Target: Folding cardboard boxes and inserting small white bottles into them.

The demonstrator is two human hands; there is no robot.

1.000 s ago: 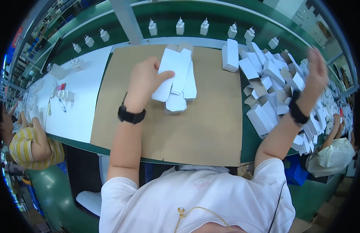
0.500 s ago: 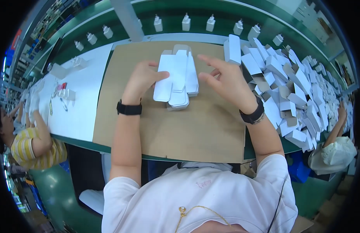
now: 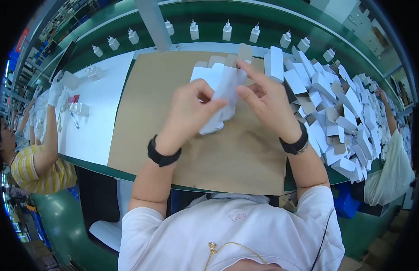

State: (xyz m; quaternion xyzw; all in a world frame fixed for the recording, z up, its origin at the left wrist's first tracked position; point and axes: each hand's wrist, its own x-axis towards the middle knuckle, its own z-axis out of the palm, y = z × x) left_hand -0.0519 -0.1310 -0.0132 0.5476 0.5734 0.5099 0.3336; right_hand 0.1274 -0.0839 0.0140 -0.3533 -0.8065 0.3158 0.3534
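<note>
Both of my hands hold one flat white carton blank (image 3: 228,86) above the brown cardboard sheet (image 3: 146,135). My left hand (image 3: 191,110) pinches its lower left side. My right hand (image 3: 266,101) grips its right edge, index finger stretched along the top. Under the hands lies a small stack of white carton blanks (image 3: 209,74), partly hidden. Each wrist wears a black band.
A big heap of white cartons (image 3: 336,113) covers the table's right side. White plug-shaped items (image 3: 227,32) stand in a row along the green conveyor at the back. A person in a yellow striped top (image 3: 35,167) works at left; another person's arm (image 3: 390,117) reaches in at right.
My right hand came back from the heap at right to the middle. Both hands have lifted one carton blank off the stack and hold it closer to me.
</note>
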